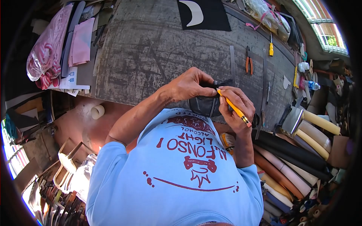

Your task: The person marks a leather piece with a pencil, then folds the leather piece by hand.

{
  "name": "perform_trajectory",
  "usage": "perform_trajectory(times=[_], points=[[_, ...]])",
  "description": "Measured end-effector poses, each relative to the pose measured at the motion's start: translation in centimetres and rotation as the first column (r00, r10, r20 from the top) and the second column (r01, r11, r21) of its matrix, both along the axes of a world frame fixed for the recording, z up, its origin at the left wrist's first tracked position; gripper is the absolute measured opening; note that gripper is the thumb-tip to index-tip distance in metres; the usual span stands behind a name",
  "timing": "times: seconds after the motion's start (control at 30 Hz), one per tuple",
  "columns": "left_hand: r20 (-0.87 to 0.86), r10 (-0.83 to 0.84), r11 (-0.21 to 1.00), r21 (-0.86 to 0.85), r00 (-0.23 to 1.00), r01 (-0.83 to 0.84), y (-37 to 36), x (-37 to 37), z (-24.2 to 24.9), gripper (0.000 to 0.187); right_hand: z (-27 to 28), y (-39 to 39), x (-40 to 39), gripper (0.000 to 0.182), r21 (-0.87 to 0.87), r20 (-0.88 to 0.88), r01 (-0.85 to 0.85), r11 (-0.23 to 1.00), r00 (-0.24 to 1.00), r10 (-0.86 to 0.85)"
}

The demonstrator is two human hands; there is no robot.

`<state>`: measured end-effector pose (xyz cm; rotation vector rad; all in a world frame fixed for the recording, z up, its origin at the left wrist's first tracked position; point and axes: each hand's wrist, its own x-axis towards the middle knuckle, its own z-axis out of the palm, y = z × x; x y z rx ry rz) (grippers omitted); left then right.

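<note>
Hands [190, 84] with pencil [234, 107] — scuffed dark table [151, 49], rolls [290, 153] piled nearby

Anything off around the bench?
No spill visible. The dark tabletop is heavily scratched and scuffed. Oddest item: a cream roll by itself on the reddish surface below the table edge, away from the other materials; possibly dropped, can't confirm.
</note>
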<state>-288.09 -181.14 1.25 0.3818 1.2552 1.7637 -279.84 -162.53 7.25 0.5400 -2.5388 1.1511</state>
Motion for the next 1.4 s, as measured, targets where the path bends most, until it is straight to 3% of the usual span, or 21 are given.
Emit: perform_trajectory(times=[0.27, 0.47, 0.67, 0.77, 0.87, 0.9, 0.97, 1.03, 1.1, 1.17, 1.2, 1.3, 1.37, 1.4], points=[[0.012, -0.004, 1.000, -0.018, 1.000, 0.005, 0.1, -0.2, -0.1, 0.024, 0.0, 0.1, -0.2, 0.026, 0.008, 0.007, -0.011, 1.000, 1.000, 0.011], [0.031, 0.020, 1.000, 0.014, 0.999, -0.021, 0.4, -0.1, -0.7, 0.023, -0.6, -0.6, -0.1, 0.026, 0.001, 0.009, 0.091, 0.996, 0.996, -0.091], [0.046, -0.010, 1.000, 0.014, 0.999, 0.009, 0.4, -0.1, -0.7, 0.024, 0.0, 0.2, -0.4, 0.025, -0.013, 0.046, 0.007, 1.000, 0.999, -0.007], [0.070, 0.017, 1.000, 0.023, 0.997, -0.019, 0.6, -0.2, -1.3, 0.025, -0.3, -0.5, -0.3, 0.022, 0.009, 0.040, 0.096, 0.995, 0.994, -0.097], [0.086, 0.022, 1.000, 0.013, 0.996, -0.023, 0.6, -0.2, -1.5, 0.025, -1.6, 0.4, -0.7, 0.019, -0.148, 0.107, 0.179, 0.973, 0.981, -0.164], [0.089, 0.011, 1.000, 0.010, 0.996, -0.011, 0.5, -0.3, -1.3, 0.024, -2.7, 1.2, -0.6, 0.012, -0.263, 0.180, 0.300, 0.917, 0.949, -0.259], [0.096, -0.011, 1.000, 0.004, 0.995, 0.010, 0.2, -0.5, -0.8, 0.023, -2.6, 3.5, -1.6, 0.016, -0.197, 0.305, 0.548, 0.813, 0.822, -0.481], [0.063, 0.002, 0.999, 0.038, 0.998, -0.004, 0.1, -0.3, -1.0, 0.023, -6.1, 8.2, -2.6, 0.026, 0.148, 0.256, 0.635, 0.758, 0.716, -0.650], [0.046, 0.024, 0.995, 0.092, 0.999, -0.028, 0.3, -0.2, -1.3, 0.024, -11.3, 13.4, -2.5, 0.028, 0.647, 0.243, 0.430, 0.629, 0.666, -0.705], [0.047, 0.064, 0.985, 0.159, 0.997, -0.070, 0.5, 0.0, -1.5, 0.027, -18.2, 17.7, -0.7, 0.029, 0.750, 0.265, 0.312, 0.583, 0.666, -0.697], [0.020, 0.072, 0.986, 0.146, 0.997, -0.075, 0.3, 0.1, -1.5, 0.029, -19.0, 17.6, -0.7, 0.030, 0.793, 0.277, 0.248, 0.557, 0.667, -0.692], [-0.052, 0.089, 0.992, 0.099, 0.995, -0.084, 0.1, 0.2, -1.3, 0.035, -20.1, 17.7, -0.6, 0.029, 0.738, 0.047, 0.412, 0.534, 0.758, -0.650], [-0.085, 0.094, 0.994, 0.059, 0.992, -0.089, 0.0, 0.4, -1.1, 0.037, -11.9, 12.8, -3.6, 0.031, 0.360, 0.022, 0.450, 0.817, 0.871, -0.490], [-0.095, 0.099, 0.994, 0.060, 0.991, -0.094, 0.0, 0.6, -1.1, 0.038, -7.5, 9.8, -4.1, 0.031, 0.229, 0.155, 0.352, 0.908, 0.908, -0.390]])
